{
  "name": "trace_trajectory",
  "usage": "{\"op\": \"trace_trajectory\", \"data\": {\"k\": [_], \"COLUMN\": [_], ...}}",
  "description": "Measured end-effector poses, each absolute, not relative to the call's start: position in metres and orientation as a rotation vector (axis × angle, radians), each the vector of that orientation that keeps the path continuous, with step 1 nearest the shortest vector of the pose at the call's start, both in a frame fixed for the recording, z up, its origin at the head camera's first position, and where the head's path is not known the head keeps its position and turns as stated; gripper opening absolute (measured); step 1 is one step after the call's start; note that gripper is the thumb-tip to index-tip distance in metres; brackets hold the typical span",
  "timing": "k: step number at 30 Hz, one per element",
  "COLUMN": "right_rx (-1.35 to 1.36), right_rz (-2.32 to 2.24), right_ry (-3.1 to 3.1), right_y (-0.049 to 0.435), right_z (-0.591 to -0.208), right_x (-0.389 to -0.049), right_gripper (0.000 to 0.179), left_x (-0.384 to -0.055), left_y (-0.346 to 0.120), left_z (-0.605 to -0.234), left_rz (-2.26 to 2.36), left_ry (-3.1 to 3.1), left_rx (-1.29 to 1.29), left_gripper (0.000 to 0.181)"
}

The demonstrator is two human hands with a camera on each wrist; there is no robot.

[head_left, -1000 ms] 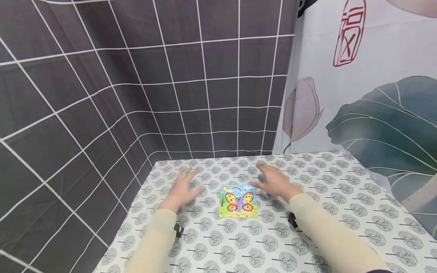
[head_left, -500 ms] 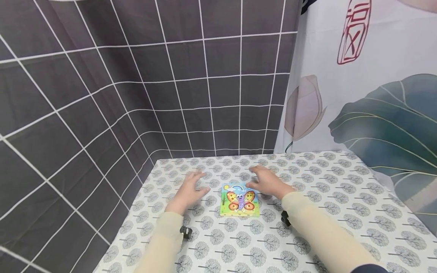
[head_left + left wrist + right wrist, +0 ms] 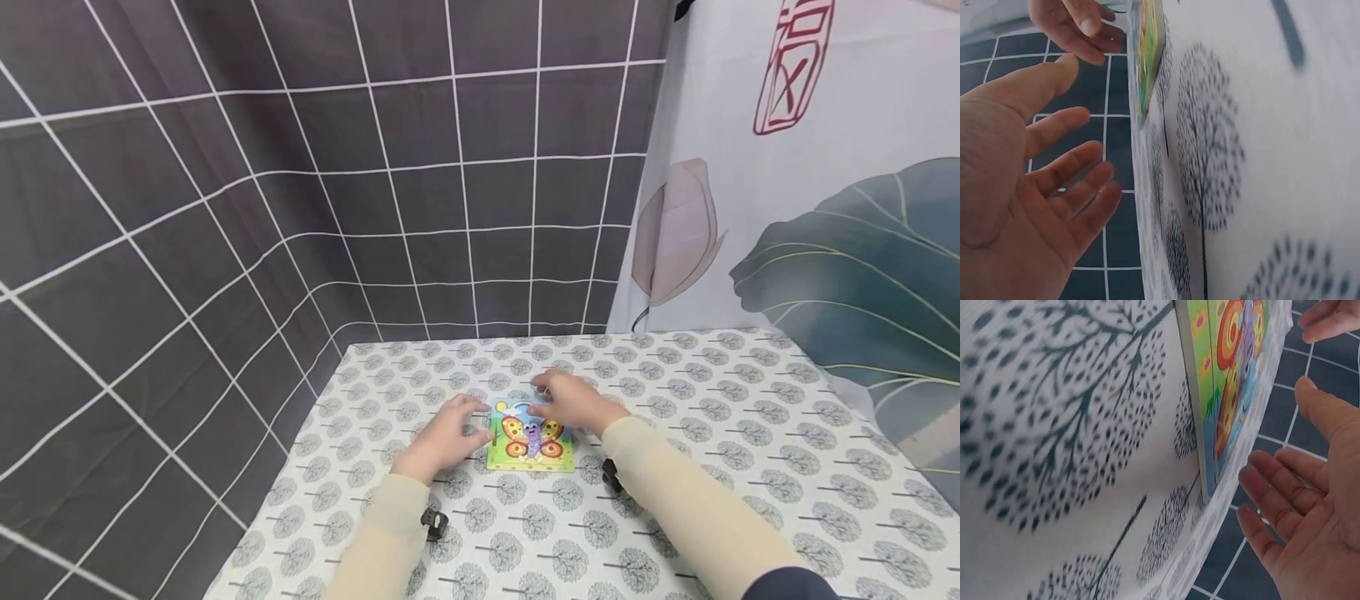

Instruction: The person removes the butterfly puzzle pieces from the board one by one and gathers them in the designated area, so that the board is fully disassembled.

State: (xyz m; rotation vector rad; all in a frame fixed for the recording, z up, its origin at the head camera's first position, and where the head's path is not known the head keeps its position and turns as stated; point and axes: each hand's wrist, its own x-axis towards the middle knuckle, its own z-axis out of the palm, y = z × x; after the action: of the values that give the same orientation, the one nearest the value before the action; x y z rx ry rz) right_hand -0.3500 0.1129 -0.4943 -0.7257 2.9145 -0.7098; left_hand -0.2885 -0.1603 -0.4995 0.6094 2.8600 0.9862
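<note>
A flat square butterfly puzzle board (image 3: 531, 433) lies on the patterned tablecloth, showing a purple-bodied butterfly with orange and yellow wings on a blue and green scene. To its left hovers my left hand (image 3: 447, 437), fingers loosely spread and thumb towards the board's left edge. Above its upper right corner is my right hand (image 3: 573, 402), covering part of that corner in the head view. In the left wrist view, the left hand (image 3: 1041, 169) holds nothing and a gap separates it from the board (image 3: 1149, 50). The right wrist view shows the right hand (image 3: 1310, 500) with its fingers apart from the board (image 3: 1225, 381).
A white tablecloth (image 3: 525, 542) with grey tree prints covers the table. Dark grid-patterned curtain (image 3: 420, 200) stands behind and at the left. A white curtain with a leaf print (image 3: 862, 275) hangs on the right. Each wrist carries a small black camera (image 3: 434, 523).
Both hands have come closer to the puzzle board, the left moving right and the right moving left. The board stays in place on the cloth while the head view shifts slightly.
</note>
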Motion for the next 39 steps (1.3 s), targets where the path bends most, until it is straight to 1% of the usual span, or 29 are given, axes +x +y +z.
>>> {"op": "trace_trajectory", "data": {"k": [6, 10, 14, 16, 20, 26, 31, 39], "right_rx": [-0.736, -0.796, -0.876, -0.9, -0.908, -0.863, -0.835, -0.778], "right_rz": [-0.716, -0.647, -0.623, -0.625, -0.56, -0.529, -0.577, -0.609], "right_ry": [2.873, 2.874, 2.88, 2.888, 2.904, 2.903, 2.882, 2.858], "right_y": [0.1, 0.093, 0.087, 0.084, 0.08, 0.076, 0.073, 0.069], "right_z": [-0.495, -0.495, -0.498, -0.5, -0.501, -0.5, -0.498, -0.5], "right_x": [-0.347, -0.347, -0.348, -0.348, -0.349, -0.351, -0.351, -0.355], "right_gripper": [0.052, 0.04, 0.021, 0.018, 0.024, 0.032, 0.032, 0.033], "left_x": [-0.285, -0.282, -0.28, -0.278, -0.274, -0.271, -0.27, -0.268], "left_y": [-0.152, -0.146, -0.142, -0.141, -0.139, -0.137, -0.136, -0.136], "left_z": [-0.502, -0.504, -0.507, -0.508, -0.508, -0.51, -0.511, -0.513], "left_rz": [0.986, 0.962, 0.904, 0.88, 0.839, 0.81, 0.756, 0.677], "left_ry": [2.797, 2.784, 2.789, 2.789, 2.786, 2.786, 2.804, 2.82], "left_rx": [0.635, 0.676, 0.699, 0.708, 0.722, 0.674, 0.676, 0.693], "left_gripper": [0.053, 0.05, 0.051, 0.052, 0.056, 0.062, 0.065, 0.063]}}
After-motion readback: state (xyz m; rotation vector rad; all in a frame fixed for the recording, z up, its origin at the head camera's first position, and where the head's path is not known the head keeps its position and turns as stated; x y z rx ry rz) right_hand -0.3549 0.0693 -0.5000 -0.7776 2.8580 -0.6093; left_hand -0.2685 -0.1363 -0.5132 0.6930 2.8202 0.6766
